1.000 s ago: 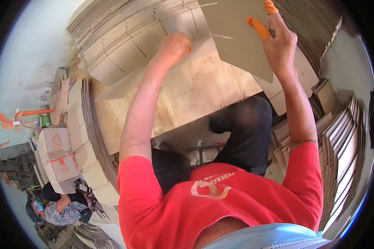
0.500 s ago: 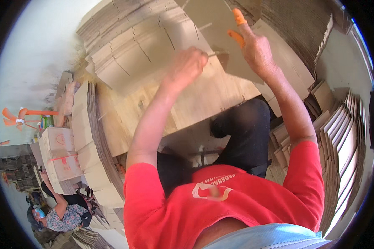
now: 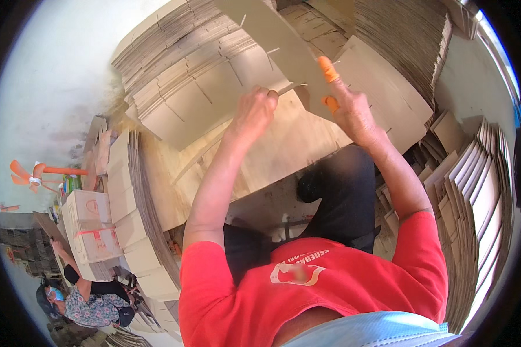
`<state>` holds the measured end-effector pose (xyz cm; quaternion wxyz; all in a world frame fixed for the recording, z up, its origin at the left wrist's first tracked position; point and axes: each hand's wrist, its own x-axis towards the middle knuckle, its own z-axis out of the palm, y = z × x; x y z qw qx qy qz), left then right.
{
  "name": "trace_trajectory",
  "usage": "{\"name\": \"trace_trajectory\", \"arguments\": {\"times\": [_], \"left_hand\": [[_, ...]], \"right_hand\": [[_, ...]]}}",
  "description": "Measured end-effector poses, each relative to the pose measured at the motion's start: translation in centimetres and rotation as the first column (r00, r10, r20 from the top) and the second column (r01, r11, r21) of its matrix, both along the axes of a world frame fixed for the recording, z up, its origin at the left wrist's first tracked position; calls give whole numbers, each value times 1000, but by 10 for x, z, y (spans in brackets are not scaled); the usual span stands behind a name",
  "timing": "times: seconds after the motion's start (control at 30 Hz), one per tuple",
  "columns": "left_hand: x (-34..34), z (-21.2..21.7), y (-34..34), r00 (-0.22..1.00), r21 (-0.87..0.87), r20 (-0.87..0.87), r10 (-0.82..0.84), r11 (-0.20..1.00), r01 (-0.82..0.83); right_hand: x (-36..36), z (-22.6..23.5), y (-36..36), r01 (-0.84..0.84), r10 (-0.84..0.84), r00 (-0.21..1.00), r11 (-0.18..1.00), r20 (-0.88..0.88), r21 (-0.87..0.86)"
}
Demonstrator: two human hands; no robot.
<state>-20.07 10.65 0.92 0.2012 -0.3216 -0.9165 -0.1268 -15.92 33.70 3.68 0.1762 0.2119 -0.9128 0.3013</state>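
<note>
My left hand [image 3: 253, 115] is closed in a fist over the near part of the wooden tabletop. A narrow brown strip [image 3: 290, 88], apparently cardboard, pokes out of it toward the right. My right hand [image 3: 354, 115] wears orange finger covers on the thumb and forefinger, which are stretched apart. These fingers lie over or against the near end of a long slotted cardboard sheet [image 3: 283, 49]; its far end runs out at the top edge. Whether the other right fingers grip the sheet is hidden. Another thin strip [image 3: 198, 157] lies beside my left forearm, perhaps part of the held one.
A stack of slotted cardboard [image 3: 185, 87] covers the back left of the wooden table [image 3: 272, 153]. More flat sheets [image 3: 382, 87] and a tall stack [image 3: 402, 40] stand at back right. Folded cardboard [image 3: 474, 202] leans at right. At left are a taped carton [image 3: 92, 222], an orange fan [image 3: 35, 173] and a seated person [image 3: 92, 303].
The slotted sheet has shifted away and leftward. My right hand has come nearer to me, and my left has moved slightly left and nearer, with the strip still in it.
</note>
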Motion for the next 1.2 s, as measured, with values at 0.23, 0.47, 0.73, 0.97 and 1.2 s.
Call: {"name": "trace_trajectory", "arguments": {"times": [0.23,0.47,0.73,0.97,1.2], "left_hand": [[7,-6,-7,998,-35,-11,65,997,-66],[1,-12,-21,990,-75,-34,135,988,-138],[28,7,7,991,-66,-76,-106,993,101],[43,6,3,991,-73,-120,-61,996,52],[41,8,5,988,-58,-91,-124,991,119]], "right_hand": [[1,0,-5,-8,17,994,996,108,-87],[2,2,-5,-45,44,999,988,-11,-151],[-17,-40,-8,-59,71,994,988,-80,142],[-7,-41,-20,96,-77,990,982,-118,162],[-10,-36,-23,79,-81,997,984,8,159]]}}
